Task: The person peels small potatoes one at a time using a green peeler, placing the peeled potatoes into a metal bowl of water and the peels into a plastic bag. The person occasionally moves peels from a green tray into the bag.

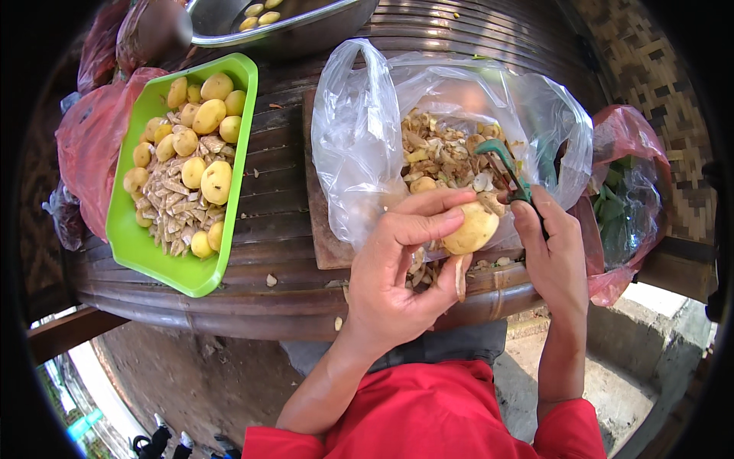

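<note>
My left hand point(396, 268) grips a pale yellow, peeled-looking potato point(472, 228) between thumb and fingers, above the table's near edge. A thin strip of peel point(460, 277) hangs by its fingers. In my right hand point(556, 243) is a peeler point(502, 168) with green parts, held just up and right of the potato; whether the blade touches it I cannot tell. Beneath and beyond both hands lies an open clear plastic bag point(355, 145) full of brown peelings point(432, 145). A rounder potato point(422, 184) shows among them.
To the left, a green tray point(248, 107) carries several peeled potatoes point(209, 116) and small beige-brown cut pieces point(172, 206). A metal basin point(306, 29) with potatoes stands at the back. Red plastic bags point(92, 141) flank the slatted table point(267, 256); the right one point(631, 134) contains green leaves.
</note>
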A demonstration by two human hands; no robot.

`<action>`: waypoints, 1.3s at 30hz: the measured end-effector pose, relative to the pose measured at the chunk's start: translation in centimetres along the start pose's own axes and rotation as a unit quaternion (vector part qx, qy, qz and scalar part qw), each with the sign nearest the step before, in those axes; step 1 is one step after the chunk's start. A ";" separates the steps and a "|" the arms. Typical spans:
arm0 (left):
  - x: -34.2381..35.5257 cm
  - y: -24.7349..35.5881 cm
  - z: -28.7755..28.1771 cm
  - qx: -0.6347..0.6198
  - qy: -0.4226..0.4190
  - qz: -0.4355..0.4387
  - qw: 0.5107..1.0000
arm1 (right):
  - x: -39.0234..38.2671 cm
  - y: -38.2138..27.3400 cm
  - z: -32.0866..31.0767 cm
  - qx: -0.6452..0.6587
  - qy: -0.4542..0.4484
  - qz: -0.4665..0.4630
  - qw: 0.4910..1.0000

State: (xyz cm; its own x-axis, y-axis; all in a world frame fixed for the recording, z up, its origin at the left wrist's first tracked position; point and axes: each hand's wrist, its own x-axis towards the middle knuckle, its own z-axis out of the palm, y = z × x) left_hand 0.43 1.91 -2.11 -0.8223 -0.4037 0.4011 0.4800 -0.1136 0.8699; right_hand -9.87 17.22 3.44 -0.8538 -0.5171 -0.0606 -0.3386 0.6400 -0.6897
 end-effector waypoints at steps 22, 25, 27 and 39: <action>1.7 0.6 -1.1 -0.025 -0.047 -0.145 0.988 | -0.6 -1.2 2.9 0.304 0.024 -0.020 0.952; 1.6 1.3 -1.9 -0.050 -0.069 -0.175 0.981 | -0.3 -1.4 2.5 0.316 0.015 -0.018 0.948; 1.7 1.3 -2.2 -0.024 -0.076 -0.145 0.986 | -0.6 -1.6 2.2 0.304 -0.023 0.001 0.952; 0.4 0.9 -0.5 -0.233 0.071 -0.204 0.948 | -3.4 -1.1 3.1 0.170 0.011 -0.080 0.982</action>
State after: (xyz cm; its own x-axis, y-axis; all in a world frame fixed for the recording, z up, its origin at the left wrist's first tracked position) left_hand 0.73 1.16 -1.33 -0.9349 -0.3547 -0.0124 0.2417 -0.6618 0.7096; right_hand -5.34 16.45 2.17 -0.8099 -0.5811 0.0803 -0.3203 0.3233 -0.8905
